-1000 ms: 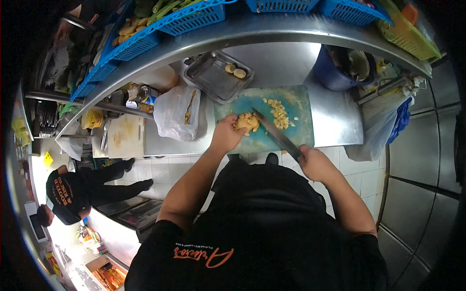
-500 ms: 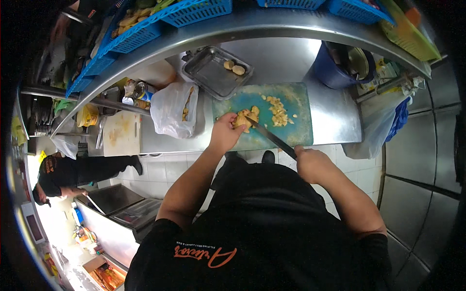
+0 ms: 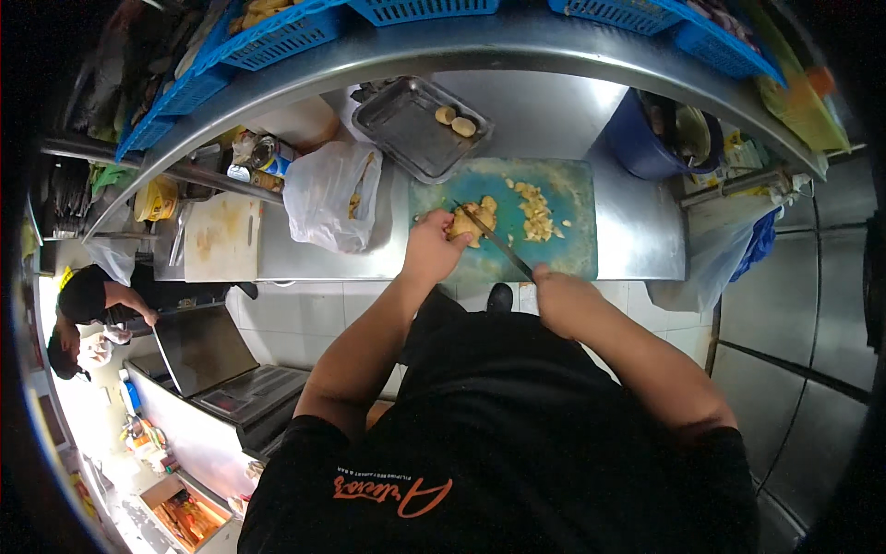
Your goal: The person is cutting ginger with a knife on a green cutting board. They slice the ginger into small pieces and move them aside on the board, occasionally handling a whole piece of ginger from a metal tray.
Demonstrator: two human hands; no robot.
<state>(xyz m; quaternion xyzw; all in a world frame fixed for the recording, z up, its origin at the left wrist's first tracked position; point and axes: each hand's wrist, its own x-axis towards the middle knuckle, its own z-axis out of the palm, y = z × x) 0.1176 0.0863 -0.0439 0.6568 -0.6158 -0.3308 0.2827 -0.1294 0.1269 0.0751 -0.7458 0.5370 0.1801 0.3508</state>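
Observation:
On the worn green cutting board [image 3: 577,257] lies a knobbly yellowish root that looks like ginger [image 3: 482,214]. My left hand [image 3: 431,249] grips it from the left side, fingers bent around it. In my right hand [image 3: 565,300] is the handle of a long dark-bladed knife [image 3: 508,251]. Its blade slants up and left, with the tip end over the root. Small cut pieces [image 3: 535,214] are scattered to the right of the blade. Behind the board, a metal tray [image 3: 397,120] holds two pale, rounded pieces [image 3: 463,126].
A white plastic bag [image 3: 323,203] stands left of the board, beside a white cutting board [image 3: 221,242]. A dark blue bucket [image 3: 637,143] is at the back right. Blue baskets [image 3: 425,9] line the overhead shelf. Behind at left, a co-worker [image 3: 88,300] holds a raised lid [image 3: 205,349].
My right hand and the knife have shifted left, and the blade stands steeper. The left hand keeps its grip on the root. The co-worker has lifted the lid higher. My view has shifted slightly.

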